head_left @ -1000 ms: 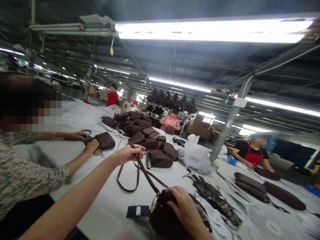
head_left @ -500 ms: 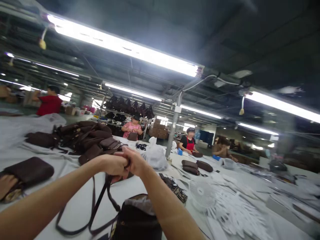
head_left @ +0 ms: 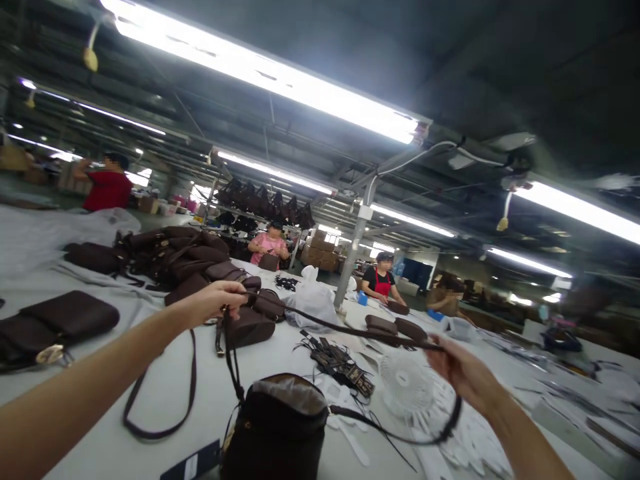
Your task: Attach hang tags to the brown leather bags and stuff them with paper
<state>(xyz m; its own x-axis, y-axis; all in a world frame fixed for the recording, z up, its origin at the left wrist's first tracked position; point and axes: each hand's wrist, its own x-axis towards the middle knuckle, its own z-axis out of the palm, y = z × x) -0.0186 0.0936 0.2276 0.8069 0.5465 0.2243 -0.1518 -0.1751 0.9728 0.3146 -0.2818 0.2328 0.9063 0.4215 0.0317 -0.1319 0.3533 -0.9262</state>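
A dark brown bag [head_left: 273,433] stands at the table's near edge, its top open with pale filling inside. Its long strap [head_left: 330,325] is stretched above it between my hands. My left hand [head_left: 225,300] pinches the strap left of the bag, above a hanging length of it. At the right, my right hand [head_left: 457,367] is closed on the strap, which loops down from there to the bag's right side. A dark tag [head_left: 193,463] lies by the bag's lower left.
A pile of brown bags [head_left: 175,260] lies at the back left. Dark labels [head_left: 340,367], a white fan [head_left: 405,380] and white strips [head_left: 465,427] are on the right. Across the table, a person in a red apron [head_left: 383,283] handles a bag; a metal post [head_left: 354,253] rises nearby.
My hands were together over the table; my right hand has moved far to the right, drawing the strap out between them. The other hand at the left edge is no longer in view.
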